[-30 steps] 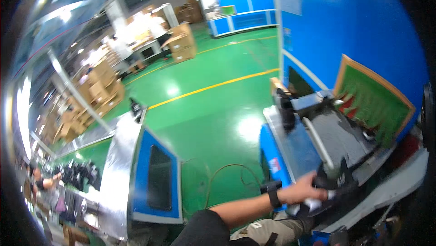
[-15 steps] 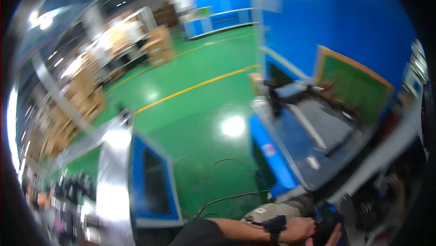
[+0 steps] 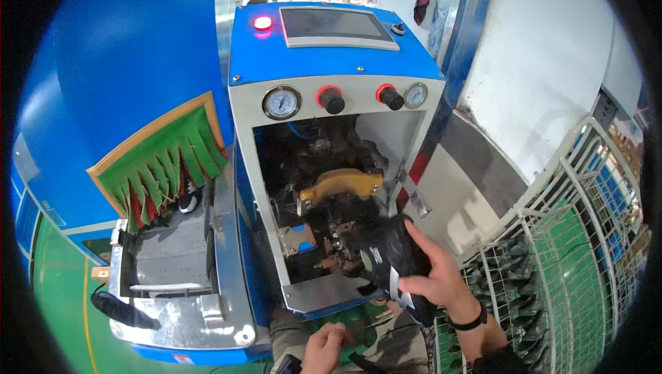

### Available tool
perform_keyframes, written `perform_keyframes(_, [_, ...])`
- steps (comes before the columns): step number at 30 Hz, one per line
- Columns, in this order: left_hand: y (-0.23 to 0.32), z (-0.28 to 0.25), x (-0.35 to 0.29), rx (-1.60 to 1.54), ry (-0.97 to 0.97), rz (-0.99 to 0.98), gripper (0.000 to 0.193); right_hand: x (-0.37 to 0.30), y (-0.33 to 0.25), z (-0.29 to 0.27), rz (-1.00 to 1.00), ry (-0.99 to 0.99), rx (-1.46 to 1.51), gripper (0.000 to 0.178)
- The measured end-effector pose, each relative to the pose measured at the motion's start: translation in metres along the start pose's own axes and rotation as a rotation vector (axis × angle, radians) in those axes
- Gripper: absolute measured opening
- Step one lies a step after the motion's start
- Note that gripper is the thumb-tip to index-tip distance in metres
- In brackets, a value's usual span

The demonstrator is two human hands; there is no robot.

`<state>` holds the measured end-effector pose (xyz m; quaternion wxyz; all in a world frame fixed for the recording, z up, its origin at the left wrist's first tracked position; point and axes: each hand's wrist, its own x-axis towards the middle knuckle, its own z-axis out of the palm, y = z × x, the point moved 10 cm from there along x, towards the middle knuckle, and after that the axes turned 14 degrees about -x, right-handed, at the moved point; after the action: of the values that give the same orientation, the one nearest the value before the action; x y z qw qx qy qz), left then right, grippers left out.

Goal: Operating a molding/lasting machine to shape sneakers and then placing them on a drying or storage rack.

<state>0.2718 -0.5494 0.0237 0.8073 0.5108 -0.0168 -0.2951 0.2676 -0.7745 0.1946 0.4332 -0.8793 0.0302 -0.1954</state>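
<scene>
A black shoe upper (image 3: 396,253) is held up by the right hand (image 3: 438,281) at the front opening of a blue-topped machine (image 3: 358,70).

The upper is pinched between the right thumb and fingers, at the opening's lower right corner; below a yellow curved pad (image 3: 341,184), dark metal parts are seen inside. The left hand (image 3: 323,348) is seen low, near the lap, its fingers apparently curled; because of blur, it cannot be told whether they are fully closed or anything is gripped. A red lamp (image 3: 263,23) is lit beside the screen (image 3: 336,25). At left, a conveyor bench (image 3: 241,337) is fronted by a green fringed curtain (image 3: 165,160); at right, dark pieces are held in a wire rack (image 3: 525,214).
</scene>
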Motion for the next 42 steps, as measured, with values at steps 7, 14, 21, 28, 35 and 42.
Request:
perform_keyframes(7, [-0.008, -0.013, 0.012, 0.265, -0.045, 0.138, 0.033, 0.111, -0.025, 0.03, 0.027, -0.128, -0.55, 0.084])
perform_keyframes(14, [-0.014, -0.021, 0.029, 0.307, -0.117, 0.053, 0.033, 0.137, -0.006, 0.093, 0.245, -0.554, -0.981, 0.09])
perform_keyframes(21, [0.007, -0.046, 0.034, 0.379, 0.001, 0.225, 0.033, 0.144, -0.005, 0.088, 0.098, -0.212, -0.918, 0.088])
perform_keyframes(28, [0.038, -0.028, 0.039, 0.413, 0.026, 0.208, 0.023, 0.127, -0.025, 0.077, -0.003, -0.017, -0.871, 0.091])
perform_keyframes(35, [0.034, 0.004, 0.035, 0.507, -0.045, 0.078, 0.034, 0.066, -0.063, 0.06, -0.247, 0.227, -0.952, 0.082])
perform_keyframes(42, [0.085, 0.036, 0.011, 0.035, -0.141, 0.47, 0.044, -0.077, -0.054, 0.045, -0.496, 0.135, -0.886, 0.078])
